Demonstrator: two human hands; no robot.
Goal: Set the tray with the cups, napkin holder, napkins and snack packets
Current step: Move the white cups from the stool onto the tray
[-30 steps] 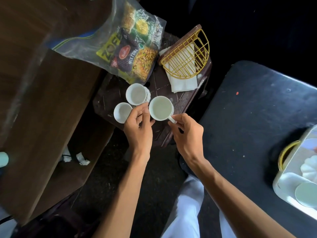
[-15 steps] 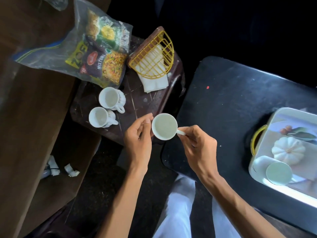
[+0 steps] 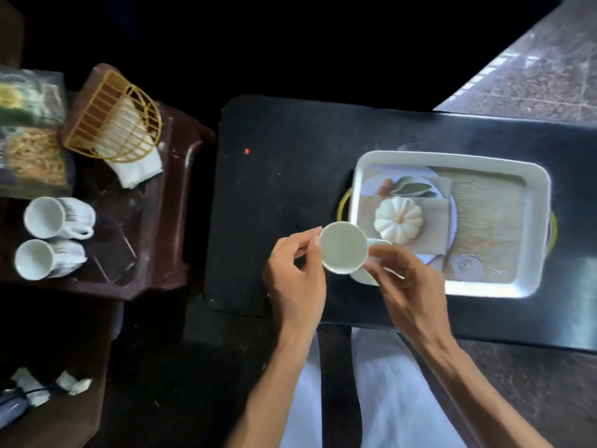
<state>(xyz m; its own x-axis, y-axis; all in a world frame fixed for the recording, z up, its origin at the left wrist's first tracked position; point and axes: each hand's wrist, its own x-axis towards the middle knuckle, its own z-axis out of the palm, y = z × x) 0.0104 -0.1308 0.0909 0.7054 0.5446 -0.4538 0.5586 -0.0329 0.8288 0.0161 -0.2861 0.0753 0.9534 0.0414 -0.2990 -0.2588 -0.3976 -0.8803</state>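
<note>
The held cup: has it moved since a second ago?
Yes. The cup, held by both hands, left and right, left the brown side table and now hovers rightward at the tray corner.

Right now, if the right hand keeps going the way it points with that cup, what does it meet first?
The right hand points up-left, toward the held cup and the left hand's fingers on its far rim. Beyond them lies bare black table. A second cup sits under it in the tray; depth unclear.
</note>
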